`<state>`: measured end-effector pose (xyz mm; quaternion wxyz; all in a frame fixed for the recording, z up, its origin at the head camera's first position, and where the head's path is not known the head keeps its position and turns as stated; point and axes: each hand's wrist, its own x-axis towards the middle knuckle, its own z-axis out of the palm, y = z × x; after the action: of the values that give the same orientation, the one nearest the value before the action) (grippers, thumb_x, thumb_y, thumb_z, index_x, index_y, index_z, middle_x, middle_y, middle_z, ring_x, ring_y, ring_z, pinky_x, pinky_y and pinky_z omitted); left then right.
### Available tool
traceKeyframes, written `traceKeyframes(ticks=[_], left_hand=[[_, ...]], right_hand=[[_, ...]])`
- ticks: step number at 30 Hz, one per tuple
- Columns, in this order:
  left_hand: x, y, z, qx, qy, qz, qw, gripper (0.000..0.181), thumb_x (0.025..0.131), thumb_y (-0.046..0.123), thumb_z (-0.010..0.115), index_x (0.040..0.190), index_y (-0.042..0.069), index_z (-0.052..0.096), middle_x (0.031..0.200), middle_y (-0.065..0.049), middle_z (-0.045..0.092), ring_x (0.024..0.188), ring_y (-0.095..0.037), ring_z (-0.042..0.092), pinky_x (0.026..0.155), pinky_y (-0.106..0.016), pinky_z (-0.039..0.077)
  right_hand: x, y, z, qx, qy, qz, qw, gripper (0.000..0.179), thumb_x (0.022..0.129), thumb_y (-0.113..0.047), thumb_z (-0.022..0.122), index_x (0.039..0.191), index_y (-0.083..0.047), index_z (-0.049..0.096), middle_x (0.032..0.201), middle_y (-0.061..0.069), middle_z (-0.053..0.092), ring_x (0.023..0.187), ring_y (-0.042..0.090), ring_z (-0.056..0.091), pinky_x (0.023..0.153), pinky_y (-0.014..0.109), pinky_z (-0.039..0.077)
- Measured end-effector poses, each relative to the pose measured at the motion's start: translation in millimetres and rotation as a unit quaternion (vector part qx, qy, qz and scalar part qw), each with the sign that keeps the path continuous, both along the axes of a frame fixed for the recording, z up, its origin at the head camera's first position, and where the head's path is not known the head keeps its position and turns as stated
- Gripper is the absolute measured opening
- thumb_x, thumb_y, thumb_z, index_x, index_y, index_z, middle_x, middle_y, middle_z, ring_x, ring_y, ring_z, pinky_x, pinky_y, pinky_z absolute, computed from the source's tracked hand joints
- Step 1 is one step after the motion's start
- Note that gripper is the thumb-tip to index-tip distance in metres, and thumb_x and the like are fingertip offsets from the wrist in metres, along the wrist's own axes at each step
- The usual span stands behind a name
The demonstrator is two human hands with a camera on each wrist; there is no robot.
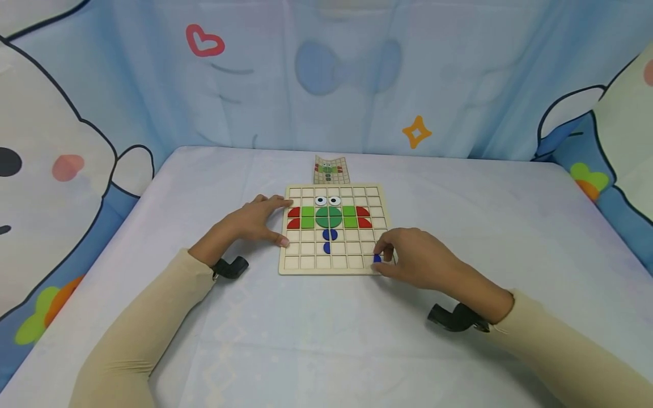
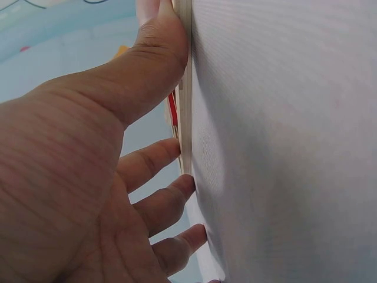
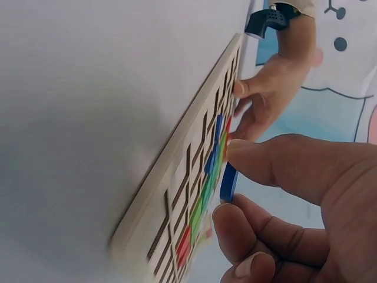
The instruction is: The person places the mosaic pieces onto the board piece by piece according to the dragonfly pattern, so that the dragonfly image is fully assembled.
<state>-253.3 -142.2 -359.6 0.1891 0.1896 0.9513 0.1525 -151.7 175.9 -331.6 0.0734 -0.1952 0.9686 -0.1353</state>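
Note:
A square wooden grid board (image 1: 308, 262) lies on the table, with coloured tiles in some of its cells. My left hand (image 1: 255, 219) rests at the board's left side, thumb at the lower edge and fingers spread toward the upper corner. Between thumb and index finger, my right hand (image 1: 415, 258) pinches a small blue tile (image 3: 228, 183) close over the board's lower right corner. On the grid, white eye tiles (image 1: 327, 200) sit above a green circle (image 1: 329, 217), with light green squares (image 1: 350, 217) and red quarter tiles (image 1: 363, 217) beside it. Blue tiles (image 1: 330, 234) are below the circle.
Behind the board's far edge stands a small pattern card (image 1: 331, 170) showing a similar coloured figure on a grid. A white cloth (image 1: 245, 351) covers the table. A blue printed curtain (image 1: 352, 113) hangs behind it.

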Motion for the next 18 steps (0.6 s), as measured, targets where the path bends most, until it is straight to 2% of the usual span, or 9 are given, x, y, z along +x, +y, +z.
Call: traceKeyframes(ticks=[7,18], left_hand=[[1.8,-0.3,1.5,0.006,-0.004,0.002,1.0000,0.100,0.077,0.051,0.081,0.157,0.026,0.027,0.166,-0.010,0.019,0.151,-0.039,0.017,0.112,-0.065,0.029],[-2.0,-1.4,-1.1,0.003,0.005,-0.003,1.0000,0.100,0.077,0.050,0.081,0.157,0.025,0.027,0.166,-0.009,0.019,0.151,-0.036,0.016,0.114,-0.064,0.027]], right_hand=[[-21.8,-31.1,-4.0,-0.001,-0.011,0.036,0.9993,0.022,0.083,-0.029,0.080,0.096,-0.013,0.073,0.074,-0.007,0.064,0.066,0.011,0.054,0.061,0.025,0.044],[-45.6,-60.4,-10.4,0.014,-0.002,0.061,0.9980,0.026,0.085,-0.030,0.078,0.101,-0.010,0.074,0.076,-0.005,0.065,0.069,0.010,0.057,0.061,0.024,0.048]])
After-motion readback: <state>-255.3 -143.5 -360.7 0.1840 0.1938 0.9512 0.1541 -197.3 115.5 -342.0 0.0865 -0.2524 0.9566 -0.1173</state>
